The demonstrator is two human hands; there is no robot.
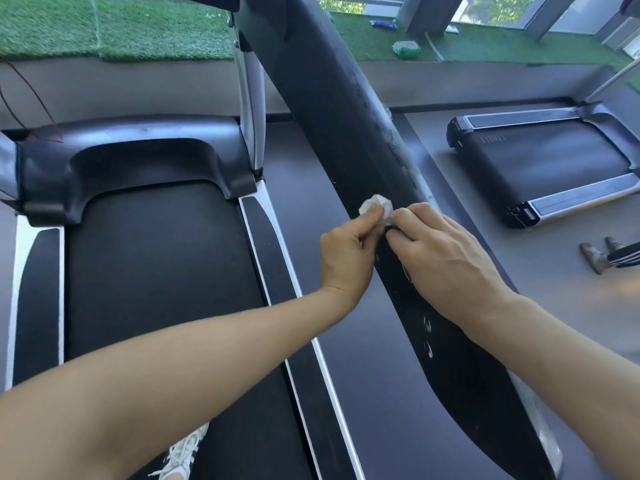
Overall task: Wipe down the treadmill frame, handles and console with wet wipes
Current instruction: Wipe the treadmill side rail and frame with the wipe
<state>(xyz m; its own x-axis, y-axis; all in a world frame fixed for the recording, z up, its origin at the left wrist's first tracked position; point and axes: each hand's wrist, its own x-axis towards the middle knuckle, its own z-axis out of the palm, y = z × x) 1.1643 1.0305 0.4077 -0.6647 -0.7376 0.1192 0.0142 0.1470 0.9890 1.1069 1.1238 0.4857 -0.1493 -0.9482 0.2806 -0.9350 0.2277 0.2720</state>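
A long black treadmill handrail (332,109) runs diagonally from the top centre to the lower right, with white scuffs along its edge. A crumpled white wet wipe (377,206) lies against the rail at mid-frame. My left hand (346,252) pinches the wipe from the left. My right hand (446,258) lies on top of the rail, and its fingertips pinch the wipe's right side. The treadmill belt (156,289) and motor cover (131,150) lie below at left.
A silver upright (251,98) rises beside the rail. A second treadmill (540,164) stands at right on the grey floor. Someone's shoes and striped trouser leg (609,256) show at the right edge. Green turf (114,26) and a wipe pack (407,48) lie by the windows.
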